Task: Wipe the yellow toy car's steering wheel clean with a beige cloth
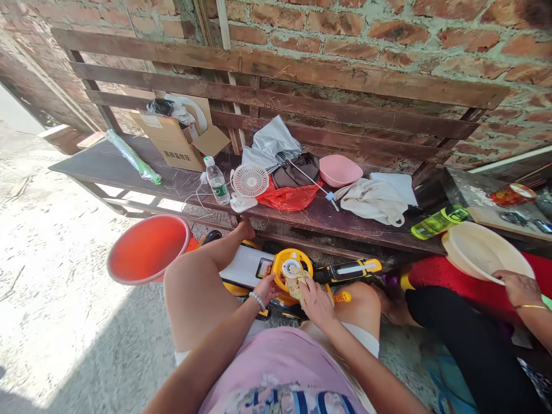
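Between my knees stands a yellow and white ride-on toy car point(245, 265) with a yellow steering wheel point(307, 260). My left hand point(268, 288), with a beaded bracelet at the wrist, has its fingers closed on the left side of the wheel's rim. A crumpled tan cloth point(294, 284) is in my right hand point(318, 300), pressed against the lower right part of the wheel. The cloth covers part of the wheel's hub. Right of the wheel, a yellow and black toy arm point(351, 269) sticks out toward my right knee.
A wooden bench point(190, 187) ahead carries a cardboard box point(170, 141), a water bottle point(217, 183), a small fan point(250, 181), a pink basin point(340, 170) and a green bottle point(437, 223). An orange-red tub point(149, 248) stands left. At right, another person's hand point(515, 286) touches a cream basin point(487, 253).
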`<act>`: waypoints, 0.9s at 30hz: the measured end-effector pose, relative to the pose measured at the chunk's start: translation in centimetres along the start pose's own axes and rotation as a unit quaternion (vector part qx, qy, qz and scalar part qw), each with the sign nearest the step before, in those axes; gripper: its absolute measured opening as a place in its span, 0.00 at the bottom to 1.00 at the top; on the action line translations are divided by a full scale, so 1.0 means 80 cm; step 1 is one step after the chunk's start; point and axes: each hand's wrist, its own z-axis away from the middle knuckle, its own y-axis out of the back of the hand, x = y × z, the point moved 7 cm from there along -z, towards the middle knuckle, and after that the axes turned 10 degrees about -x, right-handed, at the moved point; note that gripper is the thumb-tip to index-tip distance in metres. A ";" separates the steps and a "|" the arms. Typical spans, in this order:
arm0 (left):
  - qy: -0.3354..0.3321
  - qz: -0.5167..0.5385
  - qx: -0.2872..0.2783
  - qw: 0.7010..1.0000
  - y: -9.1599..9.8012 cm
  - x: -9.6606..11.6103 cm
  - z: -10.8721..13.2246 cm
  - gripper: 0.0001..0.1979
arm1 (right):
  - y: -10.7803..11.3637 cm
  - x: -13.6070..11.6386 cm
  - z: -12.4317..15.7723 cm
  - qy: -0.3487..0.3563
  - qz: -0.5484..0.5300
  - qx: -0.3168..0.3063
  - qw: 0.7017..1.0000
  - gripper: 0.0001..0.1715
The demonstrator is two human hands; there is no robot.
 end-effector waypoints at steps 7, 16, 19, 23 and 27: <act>-0.009 -0.147 0.045 0.988 0.001 -0.003 -0.001 0.15 | 0.046 0.028 -0.027 -0.065 -0.032 0.029 0.997 0.23; 0.001 -0.255 0.042 0.966 0.009 -0.002 -0.011 0.11 | 0.121 -0.051 -0.142 0.124 0.061 0.016 0.990 0.25; 0.000 -0.248 0.029 0.968 0.010 -0.002 -0.013 0.11 | 0.113 -0.055 -0.168 0.128 0.059 -0.043 0.989 0.21; -0.008 -0.255 0.042 0.966 0.009 0.002 -0.013 0.08 | 0.114 -0.023 -0.180 0.068 -0.004 -0.059 0.996 0.21; 0.000 -0.259 0.036 0.965 0.006 0.004 -0.011 0.07 | 0.106 0.026 -0.164 -0.064 -0.095 -0.043 0.992 0.22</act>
